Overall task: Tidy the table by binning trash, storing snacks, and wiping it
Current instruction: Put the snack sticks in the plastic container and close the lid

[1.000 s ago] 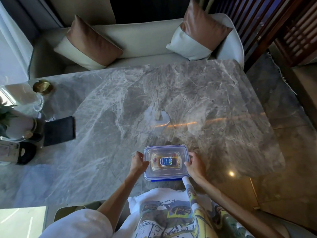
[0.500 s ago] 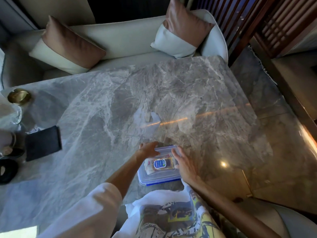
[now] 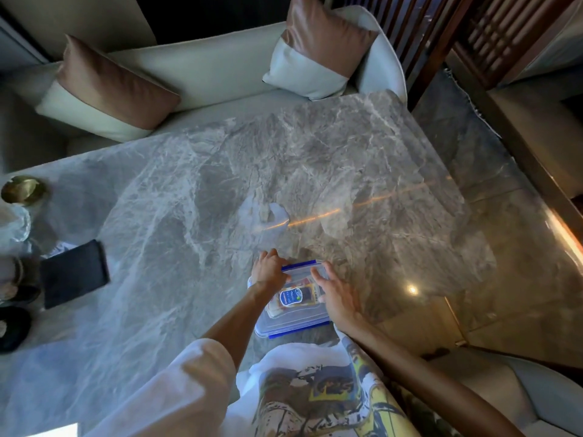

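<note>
container (image 3: 291, 323) long axis runs away from person; both hands (image 3: 269, 269) press its lid.

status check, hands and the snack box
Left hand gripping box's far left corner. Right hand flat on the lid. Box at near table edge, snack inside. Nothing in the way.

The marble table (image 3: 195, 216) lies open across its middle, far side and right side; a hand could pass there freely. At the near edge a clear lidded box (image 3: 293, 320) takes up room, with the left hand (image 3: 268, 271) on its far left corner and the right hand (image 3: 336, 294) on its right side. Along the left edge stand obstacles: a brass dish (image 3: 22, 190) far, a black pad (image 3: 74, 274) nearer, and dark objects, too cut off to identify. The sofa (image 3: 202, 67) bounds the far side.
</note>
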